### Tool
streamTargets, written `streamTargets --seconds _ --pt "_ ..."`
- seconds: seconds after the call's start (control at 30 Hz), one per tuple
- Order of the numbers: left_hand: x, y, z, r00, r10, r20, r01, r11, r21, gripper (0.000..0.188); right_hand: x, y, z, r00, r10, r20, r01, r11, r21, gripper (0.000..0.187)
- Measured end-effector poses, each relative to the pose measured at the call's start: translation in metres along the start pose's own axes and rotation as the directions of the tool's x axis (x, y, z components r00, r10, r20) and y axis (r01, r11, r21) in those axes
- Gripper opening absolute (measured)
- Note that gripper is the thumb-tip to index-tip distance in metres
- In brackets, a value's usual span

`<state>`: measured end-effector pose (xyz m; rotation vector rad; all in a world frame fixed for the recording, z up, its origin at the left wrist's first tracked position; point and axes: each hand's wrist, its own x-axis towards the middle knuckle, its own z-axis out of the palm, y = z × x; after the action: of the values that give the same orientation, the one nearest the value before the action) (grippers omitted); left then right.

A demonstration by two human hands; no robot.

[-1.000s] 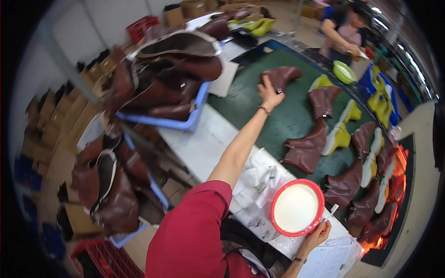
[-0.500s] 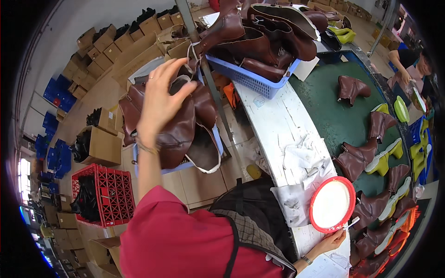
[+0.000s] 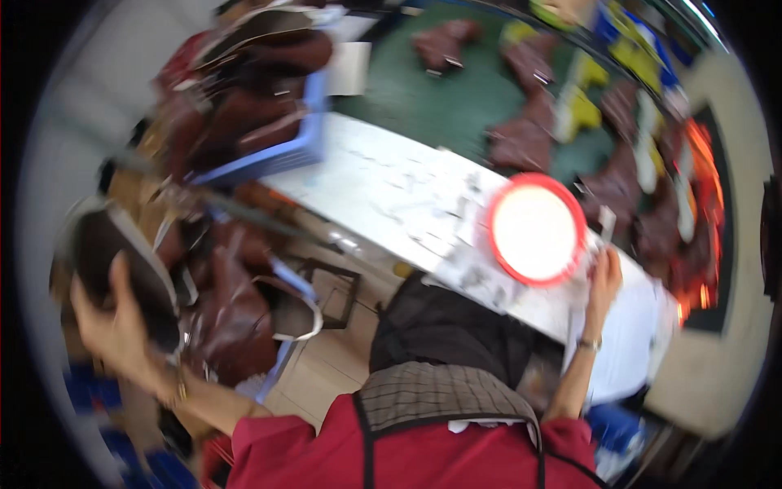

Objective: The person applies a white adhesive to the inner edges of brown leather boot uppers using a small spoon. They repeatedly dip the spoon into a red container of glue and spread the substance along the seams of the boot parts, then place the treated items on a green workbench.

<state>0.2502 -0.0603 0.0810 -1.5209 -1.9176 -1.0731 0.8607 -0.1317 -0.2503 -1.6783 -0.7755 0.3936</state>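
Observation:
My left hand (image 3: 118, 326) is at the left, blurred, with thumb and fingers apart. It overlaps a boot upper (image 3: 138, 244) with dark lining and a pale edge; I cannot tell whether the two touch. Beside it, brown leather boot uppers (image 3: 236, 318) are heaped over a blue basket. At the right, my right hand (image 3: 603, 281) is closed on a small white brush (image 3: 608, 220) pointing away from me. Close to that hand a red-rimmed bowl (image 3: 497, 244), filled with something white, stands on the white bench (image 3: 375, 179).
A blue basket (image 3: 314, 134) piled with brown boots stands at the bench's far left end. Beyond lies a green table (image 3: 391, 81) bearing brown boots (image 3: 521, 134) and yellow-green shoe forms (image 3: 578, 102). Stained paper (image 3: 472, 273) lies beside the bowl. A metal pole (image 3: 269, 224) crosses near the heap.
The view has swung right. My left hand is now farther left, in front of a dark-lined boot upper. The right hand still holds the brush beside the bowl.

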Motion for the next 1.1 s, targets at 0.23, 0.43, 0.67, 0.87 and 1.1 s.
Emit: streamTargets --seconds 0.23,0.43,0.67,0.87,1.1 --pt "-0.082 0.146 0.082 0.873 -0.012 0.487 0.382 0.638 -0.668 0.064 -0.034 -0.094 -0.018 0.972 -0.183 0.145 0.232 0.822 -0.521 0.012" --pt "-0.131 0.204 0.187 0.223 0.515 0.828 0.777 0.419 -0.470 0.036 -0.038 -0.096 -0.019 0.932 -0.306 0.194 0.359 0.705 -0.612 0.014" --pt "-0.137 0.229 0.205 -0.183 0.641 0.746 0.748 0.583 -0.317 0.034 -0.018 -0.136 -0.011 0.898 -0.398 0.188 0.412 0.910 -0.043 0.015" --pt "-0.137 0.243 0.195 -0.226 0.634 0.739 0.790 0.563 -0.242 0.032 0.012 -0.171 0.011 0.773 -0.576 0.267 0.599 0.801 -0.008 0.010" --pt "-0.132 0.238 0.207 -0.314 0.575 0.756 0.761 0.628 -0.162 0.030 0.004 -0.178 0.014 0.726 -0.547 0.417 0.623 0.780 -0.062 0.014"
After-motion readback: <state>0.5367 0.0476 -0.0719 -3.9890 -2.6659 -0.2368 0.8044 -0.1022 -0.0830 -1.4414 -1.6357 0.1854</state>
